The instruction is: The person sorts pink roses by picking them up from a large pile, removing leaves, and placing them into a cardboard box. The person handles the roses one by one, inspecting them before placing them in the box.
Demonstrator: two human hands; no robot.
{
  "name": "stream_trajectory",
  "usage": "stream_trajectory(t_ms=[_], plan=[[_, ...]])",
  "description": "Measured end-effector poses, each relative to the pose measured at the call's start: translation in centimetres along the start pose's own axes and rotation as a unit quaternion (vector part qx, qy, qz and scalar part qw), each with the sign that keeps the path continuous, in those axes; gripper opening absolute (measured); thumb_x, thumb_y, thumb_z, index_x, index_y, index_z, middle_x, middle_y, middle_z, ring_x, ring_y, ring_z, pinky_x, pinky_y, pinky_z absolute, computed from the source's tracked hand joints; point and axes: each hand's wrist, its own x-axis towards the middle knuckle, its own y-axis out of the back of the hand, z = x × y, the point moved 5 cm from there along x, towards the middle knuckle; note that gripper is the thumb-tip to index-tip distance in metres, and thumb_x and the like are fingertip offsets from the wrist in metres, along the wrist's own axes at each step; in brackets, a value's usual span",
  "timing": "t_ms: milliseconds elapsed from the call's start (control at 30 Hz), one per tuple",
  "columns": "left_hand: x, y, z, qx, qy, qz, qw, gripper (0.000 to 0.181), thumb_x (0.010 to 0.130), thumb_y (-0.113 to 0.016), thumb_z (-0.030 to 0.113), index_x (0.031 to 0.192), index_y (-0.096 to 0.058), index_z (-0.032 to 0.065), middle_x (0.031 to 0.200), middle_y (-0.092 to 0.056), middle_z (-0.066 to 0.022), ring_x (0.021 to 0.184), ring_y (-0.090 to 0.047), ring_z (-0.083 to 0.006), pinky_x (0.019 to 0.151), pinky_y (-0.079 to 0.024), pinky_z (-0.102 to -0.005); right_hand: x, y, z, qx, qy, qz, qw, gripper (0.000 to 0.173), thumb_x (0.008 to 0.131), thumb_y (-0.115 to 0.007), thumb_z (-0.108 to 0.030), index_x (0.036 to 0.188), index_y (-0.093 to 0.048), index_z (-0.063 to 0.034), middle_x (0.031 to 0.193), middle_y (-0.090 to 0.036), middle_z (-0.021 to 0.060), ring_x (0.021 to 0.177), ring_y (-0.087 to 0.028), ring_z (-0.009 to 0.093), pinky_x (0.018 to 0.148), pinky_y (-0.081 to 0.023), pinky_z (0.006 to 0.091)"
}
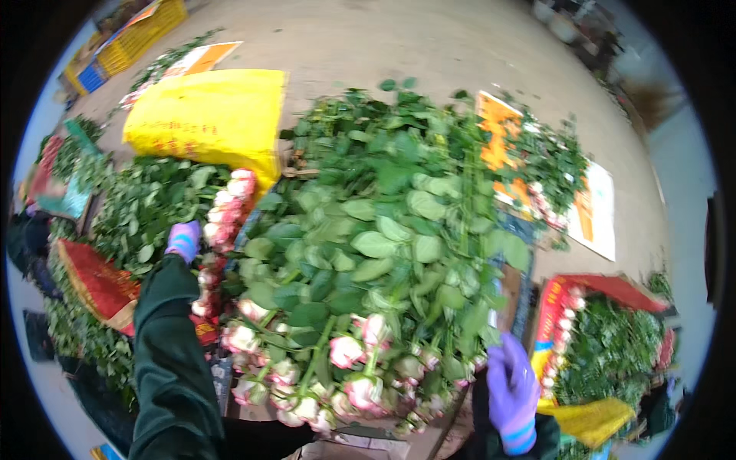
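Before me lies a large pile of cut roses (362, 397), their white, pink-edged blooms towards me and leafy stems (374, 224) pointing away. My left hand (184, 238), in a purple glove with a light-blue band, reaches out over a leafy bundle (155, 201) on the left. Beside it runs a row of packed pink and white rose heads (221, 215). Its fingers are largely hidden, so any hold is unclear. At the pile's right edge is my right hand (512, 382), gloved alike, fingers extended and apparently holding nothing.
A yellow printed sheet (207, 115) lies at the far left, and a red sheet (98, 282) nearer. To the right, roses (546, 161) rest on orange and white sheets. A wrapped bundle (609, 339) stands lower right. Yellow crates (126, 43) are at the back left.
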Motion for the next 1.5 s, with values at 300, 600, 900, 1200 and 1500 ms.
stream_trajectory(t_ms=[300, 600, 900, 1200, 1500], plan=[[-4.1, 14.6, 7.0, -0.321, 0.21, 0.396, 0.834, 0.072, 0.081, -0.062, 0.027, 0.137, -0.026, -0.0004, 0.134, -0.036, -0.0237, 0.119, -0.042, -0.0353, 0.099, -0.035, -0.0415, 3.9, -5.9, 15.1, -0.039, -0.269, -0.107, 0.956, 0.047, 0.082, -0.053, -0.037, 0.12, -0.052, -0.0115, 0.108, -0.06, 0.0188, 0.101, -0.058, 0.035, 0.09, -0.044, 0.0404], [-29.5, 31.4, 27.2, -0.515, -0.204, 0.249, 0.795, 0.058, 0.079, -0.058, 0.005, 0.131, -0.034, -0.0056, 0.132, -0.042, -0.0208, 0.118, -0.044, -0.0302, 0.1, -0.034, -0.0371, 4.6, -10.3, 15.0, -0.066, -0.248, -0.143, 0.956, 0.08, 0.07, -0.063, -0.054, 0.127, -0.039, -0.0025, 0.113, -0.057, 0.0231, 0.102, -0.058, 0.035, 0.086, -0.045, 0.0388], [-40.8, 24.5, 30.1, -0.499, -0.124, 0.169, 0.841, 0.05, 0.08, -0.06, 0.007, 0.126, -0.042, -0.0028, 0.12, -0.052, -0.0183, 0.106, -0.053, -0.0305, 0.084, -0.045, -0.0347, 4.6, -4.8, 4.4, -0.017, -0.079, -0.071, 0.994, 0.046, 0.08, -0.052, -0.041, 0.111, -0.056, -0.0076, 0.106, -0.06, 0.0197, 0.096, -0.058, 0.036, 0.082, -0.045, 0.0433], [-39.9, 22.8, 30.7, -0.492, -0.139, 0.164, 0.843, 0.053, 0.08, -0.06, 0.01, 0.127, -0.041, -0.0031, 0.119, -0.053, -0.0183, 0.107, -0.053, -0.0295, 0.087, -0.045, -0.035, 5.5, -9.3, 4.5, -0.089, -0.13, -0.03, 0.987, 0.065, 0.074, -0.061, -0.041, 0.124, -0.046, -0.0024, 0.112, -0.057, 0.0199, 0.101, -0.056, 0.035, 0.086, -0.045, 0.0414], [-39.3, 20.9, 30.0, -0.57, -0.092, 0.145, 0.803, 0.047, 0.08, -0.061, 0.013, 0.122, -0.047, -0.0034, 0.117, -0.055, -0.0199, 0.105, -0.054, -0.0344, 0.09, -0.043, -0.0391, 7.0, -7.9, 3.2, 0.12, -0.082, 0.07, 0.987, 0.064, 0.072, -0.064, -0.016, 0.131, -0.039, -0.0094, 0.106, -0.059, 0.0229, 0.101, -0.058, 0.032, 0.086, -0.045, 0.0384]])
